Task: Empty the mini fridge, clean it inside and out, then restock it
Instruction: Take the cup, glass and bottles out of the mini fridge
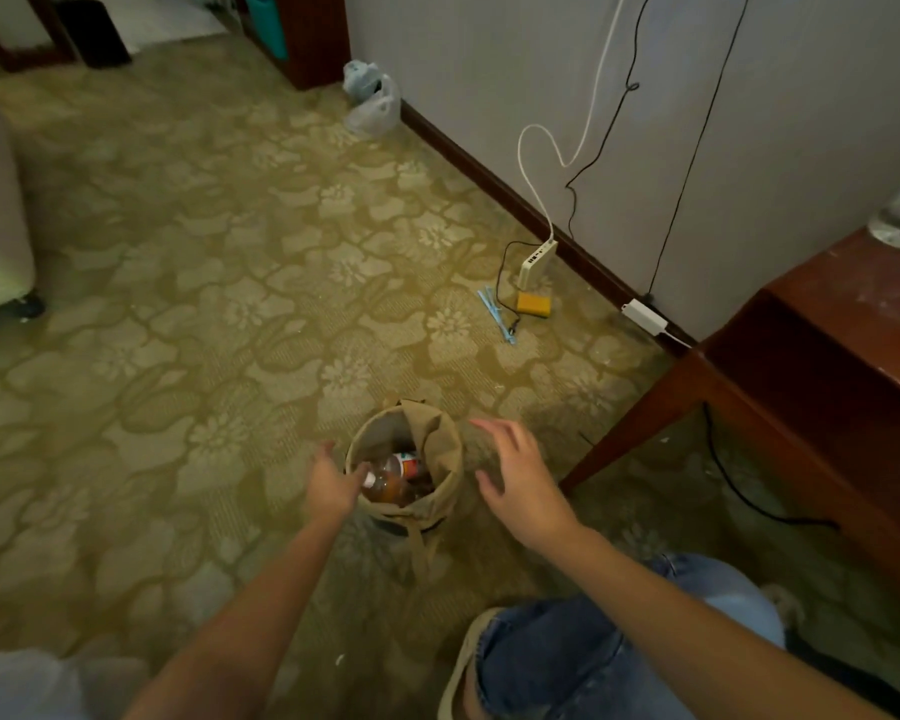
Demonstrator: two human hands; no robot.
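Two hands are flanking a tan bag [440, 449] on the carpet [230, 304]. An amber bottle [391, 485] is lying inside, its cap [369, 479] at the left hand's [331, 483] 3 o'clock, touching it; possibly gripped, I cannot tell. At the bag's 3 o'clock the right hand [523, 480] is hovering spread, holding nothing

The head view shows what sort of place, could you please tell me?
Probably a hotel-style bedroom: flower-patterned carpet, a dark wooden desk by the wall, and a white router cabled up on the floor.
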